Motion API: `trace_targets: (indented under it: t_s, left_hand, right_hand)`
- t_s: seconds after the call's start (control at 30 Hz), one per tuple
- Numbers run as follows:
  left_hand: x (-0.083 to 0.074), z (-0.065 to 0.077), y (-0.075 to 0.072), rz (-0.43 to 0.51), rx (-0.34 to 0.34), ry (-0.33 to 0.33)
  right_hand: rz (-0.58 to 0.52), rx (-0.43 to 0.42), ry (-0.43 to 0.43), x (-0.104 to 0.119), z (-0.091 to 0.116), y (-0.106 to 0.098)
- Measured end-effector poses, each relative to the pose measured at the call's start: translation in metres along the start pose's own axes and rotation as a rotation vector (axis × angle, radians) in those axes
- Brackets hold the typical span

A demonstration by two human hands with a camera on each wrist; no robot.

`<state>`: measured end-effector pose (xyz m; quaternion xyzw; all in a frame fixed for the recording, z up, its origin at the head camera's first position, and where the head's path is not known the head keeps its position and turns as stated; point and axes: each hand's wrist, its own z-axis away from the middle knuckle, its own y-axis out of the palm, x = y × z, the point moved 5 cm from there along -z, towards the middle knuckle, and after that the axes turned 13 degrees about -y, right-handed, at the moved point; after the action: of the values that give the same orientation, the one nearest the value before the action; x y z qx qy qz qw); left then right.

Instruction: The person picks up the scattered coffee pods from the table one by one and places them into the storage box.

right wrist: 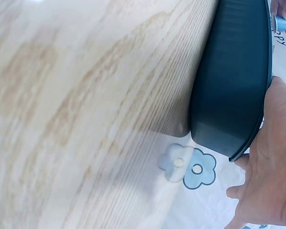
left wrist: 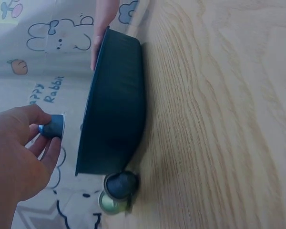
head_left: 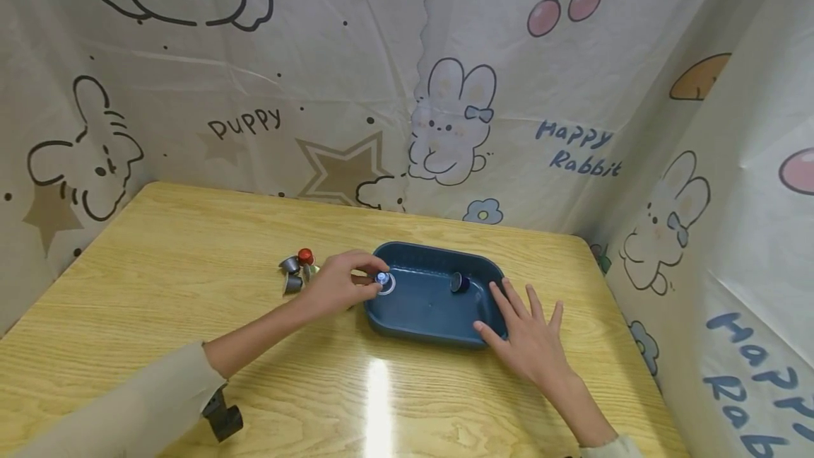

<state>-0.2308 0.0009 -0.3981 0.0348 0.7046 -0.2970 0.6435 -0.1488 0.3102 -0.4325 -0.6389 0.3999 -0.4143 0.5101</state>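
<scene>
A light blue coffee capsule (left wrist: 53, 126) is pinched between the thumb and fingers of my left hand (head_left: 342, 281), above the left end of a dark blue tray (head_left: 429, 334). In the left wrist view its wide rim points toward the tray side. My right hand (head_left: 531, 338) lies with spread fingers over the tray's right rim, thumb at the near corner. Inside the tray a dark capsule (head_left: 459, 283) lies on its side toward the right end. Left of the tray sit several capsules, among them a red one (head_left: 305, 256) and a dark grey one (head_left: 292, 283); my left hand partly hides this group.
The tray stands on a yellow wood-grain table (head_left: 191, 253). Printed curtain cloth (head_left: 343, 90) with cartoon animals hangs behind and along both sides. A black wrist camera (head_left: 222, 417) is strapped under the left sleeve.
</scene>
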Motion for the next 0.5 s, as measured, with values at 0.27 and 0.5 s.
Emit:
trace_targets:
  t_s: [0.27,0.5]
  left_hand:
    - [-0.004,-0.025,0.026,-0.041,0.058,0.028]
    - [-0.005,-0.050,0.045,-0.168,0.063,0.031]
  right_hand:
    - [-0.007,-0.003,-0.002,0.000,0.000,0.000]
    - [0.001,0.002,-0.001,0.001,0.000,0.000]
